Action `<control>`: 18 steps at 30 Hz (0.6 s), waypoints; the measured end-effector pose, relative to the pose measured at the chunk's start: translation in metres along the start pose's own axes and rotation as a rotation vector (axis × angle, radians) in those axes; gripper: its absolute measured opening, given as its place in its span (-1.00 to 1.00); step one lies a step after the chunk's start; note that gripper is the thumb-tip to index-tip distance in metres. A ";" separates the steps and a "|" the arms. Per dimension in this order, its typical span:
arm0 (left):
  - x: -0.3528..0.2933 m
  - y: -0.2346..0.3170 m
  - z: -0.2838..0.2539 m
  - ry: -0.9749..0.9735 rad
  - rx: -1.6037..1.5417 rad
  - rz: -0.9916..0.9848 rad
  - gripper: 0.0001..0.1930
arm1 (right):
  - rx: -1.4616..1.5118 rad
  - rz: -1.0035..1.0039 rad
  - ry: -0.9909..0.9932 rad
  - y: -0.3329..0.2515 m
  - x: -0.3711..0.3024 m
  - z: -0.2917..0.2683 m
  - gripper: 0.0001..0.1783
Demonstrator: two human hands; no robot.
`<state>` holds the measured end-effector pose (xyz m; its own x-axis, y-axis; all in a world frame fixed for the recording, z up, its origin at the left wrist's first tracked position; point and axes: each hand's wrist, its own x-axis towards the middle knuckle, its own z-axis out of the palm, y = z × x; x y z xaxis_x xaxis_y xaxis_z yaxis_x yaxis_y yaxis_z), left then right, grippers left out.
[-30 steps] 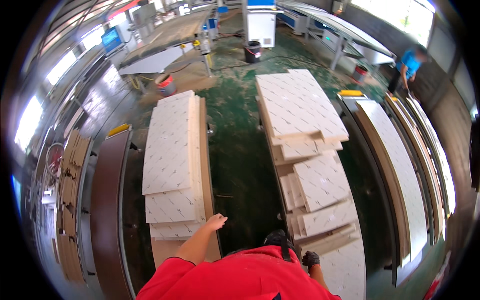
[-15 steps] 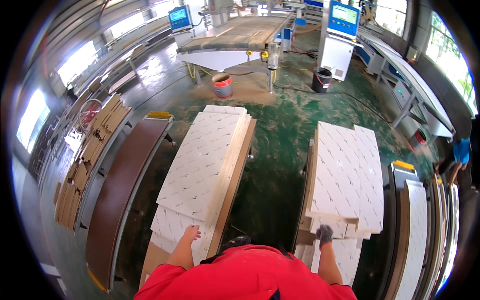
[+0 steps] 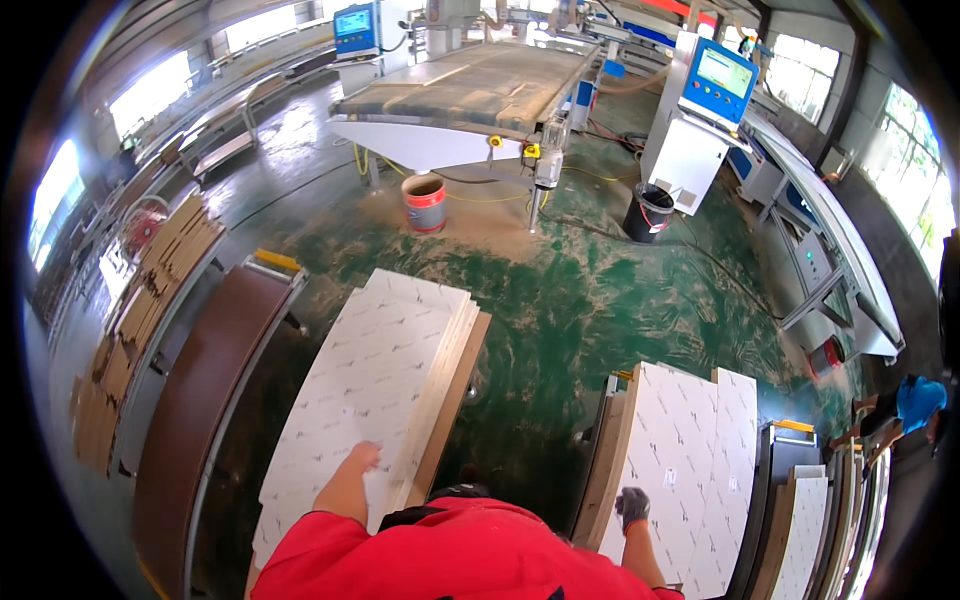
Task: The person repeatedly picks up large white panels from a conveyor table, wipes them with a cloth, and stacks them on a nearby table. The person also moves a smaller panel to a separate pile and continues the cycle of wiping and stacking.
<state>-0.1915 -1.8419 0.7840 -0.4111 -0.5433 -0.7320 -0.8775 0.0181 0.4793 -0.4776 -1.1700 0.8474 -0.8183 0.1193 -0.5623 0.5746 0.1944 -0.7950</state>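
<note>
My bare left hand [image 3: 365, 457] hovers over the left stack of white patterned panels [image 3: 380, 335], its loosely bent fingers apart and holding nothing. A dark grey glove covers my right hand [image 3: 632, 505], which hangs over the left side of the right stack of white patterned panels [image 3: 690, 440]. Its fingers are half curled and apart, and nothing shows in them. Whether either hand touches the panels cannot be told. The panels lie flat, with small dark marks on their faces and pale layered edges along the sides.
A brown panel [image 3: 215, 370] lies on a roller stand at left, beside stacked bare boards [image 3: 150, 320]. Ahead stand a machine table [image 3: 470, 85], a red-grey bucket [image 3: 424, 205], a black bucket [image 3: 648, 212] and a control cabinet [image 3: 690, 150]. A person in blue [image 3: 915, 402] bends at right.
I have moved forward between the two stacks, so they sit lower in view and the machine looks nearer. My hands have passed along the stacks, away from their near ends.
</note>
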 end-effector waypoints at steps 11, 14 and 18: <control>0.150 0.523 0.081 -0.288 -0.006 0.567 -0.63 | 0.320 0.094 0.019 -0.081 0.119 0.124 -0.84; 0.209 0.551 0.079 -0.190 0.028 0.551 -0.66 | 0.101 -0.107 -0.090 -0.172 0.230 0.170 -0.84; 0.267 0.523 0.036 -0.067 -0.191 0.157 -0.60 | 0.066 -0.129 -0.294 -0.345 0.369 0.252 -0.79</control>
<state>-0.7690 -1.9475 0.8214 -0.5595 -0.4890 -0.6692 -0.7419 -0.0645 0.6674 -0.9742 -1.4388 0.8565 -0.8510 -0.1900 -0.4896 0.4737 0.1251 -0.8718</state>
